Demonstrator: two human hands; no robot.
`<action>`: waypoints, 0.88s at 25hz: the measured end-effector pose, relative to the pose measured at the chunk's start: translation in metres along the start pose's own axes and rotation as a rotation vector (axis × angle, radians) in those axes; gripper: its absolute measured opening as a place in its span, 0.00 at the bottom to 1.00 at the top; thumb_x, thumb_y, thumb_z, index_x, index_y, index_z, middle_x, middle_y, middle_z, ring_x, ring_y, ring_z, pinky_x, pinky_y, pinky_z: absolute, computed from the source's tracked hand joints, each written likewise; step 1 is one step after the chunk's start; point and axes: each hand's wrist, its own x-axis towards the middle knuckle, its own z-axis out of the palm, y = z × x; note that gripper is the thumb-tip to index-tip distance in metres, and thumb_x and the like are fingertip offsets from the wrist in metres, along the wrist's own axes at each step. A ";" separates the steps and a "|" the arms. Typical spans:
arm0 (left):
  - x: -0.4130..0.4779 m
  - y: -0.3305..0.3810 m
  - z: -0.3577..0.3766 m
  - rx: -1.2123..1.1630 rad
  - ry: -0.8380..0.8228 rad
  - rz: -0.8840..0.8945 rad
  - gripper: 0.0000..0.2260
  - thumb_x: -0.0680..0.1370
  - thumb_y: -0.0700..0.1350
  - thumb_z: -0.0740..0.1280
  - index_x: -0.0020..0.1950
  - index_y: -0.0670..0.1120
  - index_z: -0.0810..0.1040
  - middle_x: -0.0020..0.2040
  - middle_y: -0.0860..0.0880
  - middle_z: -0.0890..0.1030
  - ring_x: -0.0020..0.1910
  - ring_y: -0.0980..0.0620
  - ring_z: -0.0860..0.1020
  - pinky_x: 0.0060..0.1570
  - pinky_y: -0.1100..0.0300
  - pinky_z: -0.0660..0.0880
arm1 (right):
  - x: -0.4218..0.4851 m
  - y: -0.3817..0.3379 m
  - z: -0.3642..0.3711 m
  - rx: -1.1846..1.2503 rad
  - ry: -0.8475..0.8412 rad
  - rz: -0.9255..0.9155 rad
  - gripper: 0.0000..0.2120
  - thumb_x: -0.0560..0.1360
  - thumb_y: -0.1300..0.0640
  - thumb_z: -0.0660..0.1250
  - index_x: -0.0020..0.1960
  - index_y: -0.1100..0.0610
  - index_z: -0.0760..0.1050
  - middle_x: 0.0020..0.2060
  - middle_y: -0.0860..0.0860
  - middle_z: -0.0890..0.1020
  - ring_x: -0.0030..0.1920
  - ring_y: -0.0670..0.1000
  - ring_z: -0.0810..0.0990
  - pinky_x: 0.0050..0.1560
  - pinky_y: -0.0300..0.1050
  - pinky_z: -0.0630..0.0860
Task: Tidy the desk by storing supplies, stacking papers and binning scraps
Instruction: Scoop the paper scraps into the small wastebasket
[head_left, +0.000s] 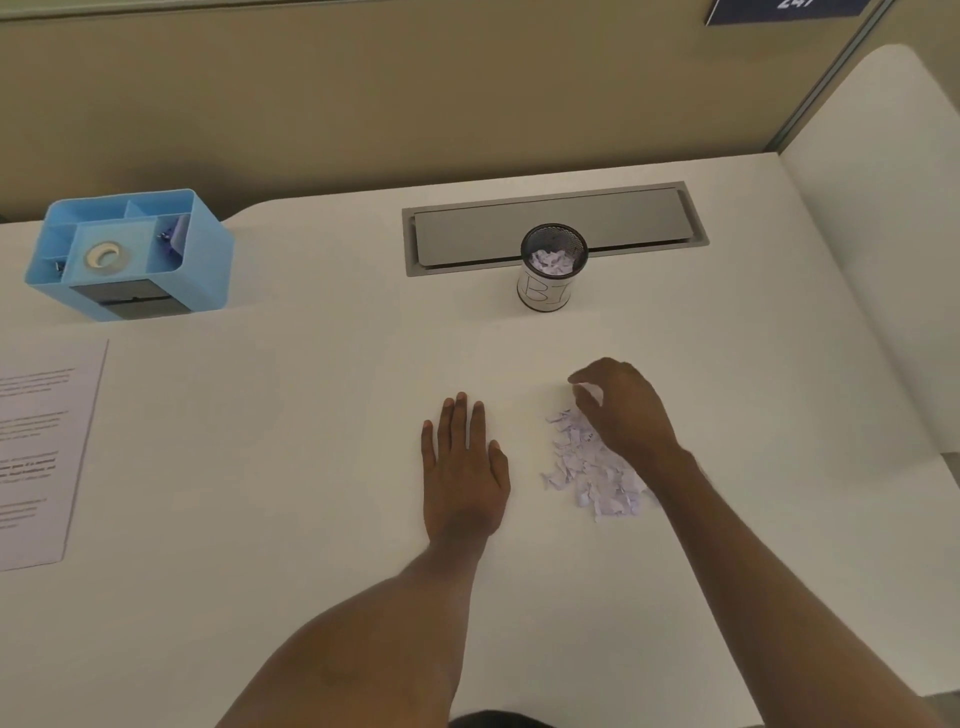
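Right hand (621, 410): fingers curled down and pinched together on a few white paper bits, at the far end of the scrap pile (595, 465). How firm the pinch is, cannot tell. Wrist and forearm pass over the pile's right edge.

Left hand (464, 467): flat, palm down on the desk (291, 467), fingers straight and slightly spread, holding nothing. It lies just left of the pile, not touching it.

Scrap pile: torn white pieces, loose heap on desk, between the two hands.

Mesh cup (551, 267): upright, well beyond the pile, at the front edge of the grey cable hatch (553, 226). White label with handwritten letters. Already part full of scraps.

Blue organiser (130, 252): far left, holds a tape roll (107, 256) in its middle compartment; small clips in side slots.

Printed sheets (39, 452): left edge of desk, lying flat.
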 end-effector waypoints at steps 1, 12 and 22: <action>0.000 -0.001 0.000 0.002 -0.001 -0.002 0.25 0.86 0.48 0.55 0.84 0.44 0.64 0.86 0.44 0.61 0.86 0.46 0.57 0.84 0.41 0.54 | -0.008 0.002 0.004 -0.019 -0.005 -0.012 0.11 0.79 0.50 0.67 0.60 0.51 0.81 0.56 0.46 0.81 0.56 0.51 0.77 0.53 0.46 0.75; -0.001 -0.001 -0.001 0.019 -0.004 0.005 0.25 0.87 0.49 0.53 0.84 0.44 0.64 0.86 0.44 0.61 0.86 0.45 0.57 0.84 0.41 0.54 | -0.037 0.013 0.022 -0.170 0.002 -0.195 0.10 0.73 0.60 0.71 0.53 0.53 0.81 0.54 0.48 0.79 0.55 0.53 0.75 0.51 0.49 0.76; -0.001 0.000 -0.001 0.010 0.031 0.009 0.25 0.86 0.48 0.55 0.83 0.43 0.66 0.85 0.43 0.63 0.85 0.45 0.59 0.84 0.40 0.56 | -0.048 0.024 0.005 -0.409 -0.126 -0.116 0.27 0.70 0.46 0.75 0.68 0.47 0.75 0.66 0.50 0.75 0.58 0.57 0.76 0.48 0.49 0.78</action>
